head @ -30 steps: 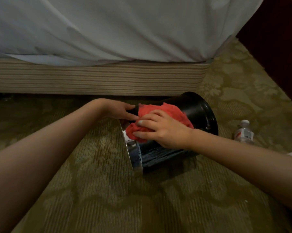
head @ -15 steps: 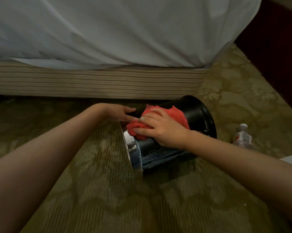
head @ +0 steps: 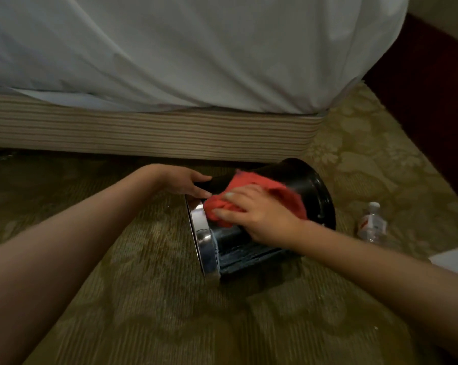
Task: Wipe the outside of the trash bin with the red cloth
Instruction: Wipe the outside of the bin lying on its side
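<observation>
right hand (head: 259,217) clutches red cloth (head: 283,196) on trash bin (head: 309,180)
cloth trails to 1 o'clock, left hand (head: 185,181) grips bin at 10, inside hidden

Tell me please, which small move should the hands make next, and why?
Probably draw the red cloth down the wall toward the carpet. The trash bin lies on its side, the left hand grips it near the shiny rim, and the right hand holds the cloth on its upper wall; the wall below shows pale streaks.
</observation>
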Demonstrator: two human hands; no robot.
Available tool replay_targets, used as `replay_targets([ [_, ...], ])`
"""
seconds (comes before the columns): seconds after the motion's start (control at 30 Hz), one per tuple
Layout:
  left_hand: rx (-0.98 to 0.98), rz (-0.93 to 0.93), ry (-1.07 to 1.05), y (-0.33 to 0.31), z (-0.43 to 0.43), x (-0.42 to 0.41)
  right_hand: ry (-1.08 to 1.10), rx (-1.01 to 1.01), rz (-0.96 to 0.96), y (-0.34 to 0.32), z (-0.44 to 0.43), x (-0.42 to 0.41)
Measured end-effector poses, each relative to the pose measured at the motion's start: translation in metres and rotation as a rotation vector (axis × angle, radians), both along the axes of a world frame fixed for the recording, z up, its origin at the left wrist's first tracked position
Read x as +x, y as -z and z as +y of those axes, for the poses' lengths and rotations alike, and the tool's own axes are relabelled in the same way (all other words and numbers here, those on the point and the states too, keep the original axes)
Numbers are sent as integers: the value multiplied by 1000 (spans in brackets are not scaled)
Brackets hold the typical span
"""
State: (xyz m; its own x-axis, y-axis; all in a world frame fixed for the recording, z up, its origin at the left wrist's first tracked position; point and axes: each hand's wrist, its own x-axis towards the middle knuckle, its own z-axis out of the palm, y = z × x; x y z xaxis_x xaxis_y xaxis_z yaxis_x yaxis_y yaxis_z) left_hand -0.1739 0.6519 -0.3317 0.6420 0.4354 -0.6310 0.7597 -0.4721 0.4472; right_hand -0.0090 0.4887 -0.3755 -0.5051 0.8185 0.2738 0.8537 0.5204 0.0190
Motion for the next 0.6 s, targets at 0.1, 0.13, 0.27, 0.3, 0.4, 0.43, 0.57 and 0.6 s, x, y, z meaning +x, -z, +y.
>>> replay_targets([
  [0.1,3,17,-6,2,2,-1,-10,-87,-13,4,0,-1],
  [0.13,-14,15,-14,2,2,-2,6,-95,-21,0,-3,15],
  [0.27,-46,4,-20,2,4,-3,261,-7,-50,-15,-25,91],
  [0.3,-38,1,-16,2,4,-3,323,14,-88,-18,-30,104],
  [0.4,-48,-9,-31,3,4,-2,374,70,-115,-23,-33,110],
  [0.43,-58,-9,-34,3,4,-1,358,85,-112,-24,-29,102],
  [0.57,-27,-6,-11,2,3,1,115,55,-116,-24,-3,39],
  [0.6,-12,-8,0,2,4,1,51,31,-127,-23,4,20],
])
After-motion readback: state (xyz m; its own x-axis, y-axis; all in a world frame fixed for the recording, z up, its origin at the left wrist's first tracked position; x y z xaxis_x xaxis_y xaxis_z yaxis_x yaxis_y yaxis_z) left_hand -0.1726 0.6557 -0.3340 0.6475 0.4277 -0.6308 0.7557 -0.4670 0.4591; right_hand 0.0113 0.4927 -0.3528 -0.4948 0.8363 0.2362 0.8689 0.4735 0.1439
